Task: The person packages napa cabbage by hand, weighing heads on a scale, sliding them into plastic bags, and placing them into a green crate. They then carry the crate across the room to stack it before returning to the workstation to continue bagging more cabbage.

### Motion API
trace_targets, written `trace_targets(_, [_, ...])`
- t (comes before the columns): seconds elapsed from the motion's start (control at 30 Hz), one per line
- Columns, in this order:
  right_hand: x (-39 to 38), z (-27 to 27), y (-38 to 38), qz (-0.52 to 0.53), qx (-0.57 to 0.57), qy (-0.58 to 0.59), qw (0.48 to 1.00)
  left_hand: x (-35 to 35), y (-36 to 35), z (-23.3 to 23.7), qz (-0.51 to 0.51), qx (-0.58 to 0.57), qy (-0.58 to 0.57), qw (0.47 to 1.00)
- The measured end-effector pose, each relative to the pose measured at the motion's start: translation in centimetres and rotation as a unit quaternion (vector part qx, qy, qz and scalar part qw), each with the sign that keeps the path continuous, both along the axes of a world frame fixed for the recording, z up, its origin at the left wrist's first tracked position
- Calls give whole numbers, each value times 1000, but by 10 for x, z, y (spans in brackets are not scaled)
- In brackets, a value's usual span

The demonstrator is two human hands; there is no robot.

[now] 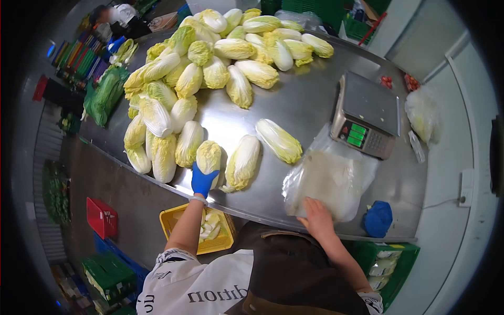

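My left hand [203,179], in a blue glove, grips the lower end of a napa cabbage [209,156] at the table's near edge. Just right of it lies another napa cabbage [243,163], and a third cabbage [279,140] rests farther toward the middle. My bare right hand [316,216] lies with fingers stretched out on the near edge of a stack of clear plastic bags [332,181]. Beyond the bags stands a digital scale [367,113] with a green-lit display; its plate carries only small scraps.
Many napa cabbages [205,58] are heaped at the far left of the steel table [310,94]. A blue bundle [377,219] sits at the near right. Below the edge is a yellow crate [227,239] with cabbage leaves. A person [123,18] is at the far left.
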State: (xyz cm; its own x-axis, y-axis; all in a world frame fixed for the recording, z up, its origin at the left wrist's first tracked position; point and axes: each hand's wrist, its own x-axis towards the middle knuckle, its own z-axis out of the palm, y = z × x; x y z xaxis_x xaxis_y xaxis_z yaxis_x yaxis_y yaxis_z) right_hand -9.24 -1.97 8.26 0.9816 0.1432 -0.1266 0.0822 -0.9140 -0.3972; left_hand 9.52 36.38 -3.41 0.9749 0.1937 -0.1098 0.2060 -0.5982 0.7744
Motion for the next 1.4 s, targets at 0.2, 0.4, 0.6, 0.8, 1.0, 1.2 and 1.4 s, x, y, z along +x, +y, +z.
trace_targets(0.2, [92,62,50,223,-70,-188,954,10,-31,104,-82,-455,283,840])
trace_targets(0.4, [173,107,57,395,-62,-304,865,41,-67,176,-352,-398,377,759])
trace_targets(0.6, [203,92,-67,38,-75,-212,974,164,72,80,142,30,-275,950])
trace_targets(0.8, [233,39,-241,-375,-244,-98,889,206,103,53,190,394,-125,890])
trace_targets(1.0, [229,7,-305,-381,-208,-69,898,213,109,66,216,103,-202,950])
trace_targets(1.2, [189,54,-357,-407,-39,-174,896,132,15,150,133,-552,-68,821])
trace_targets(1.4, [224,21,-325,-317,89,-33,944,142,-197,151,14,-690,54,722])
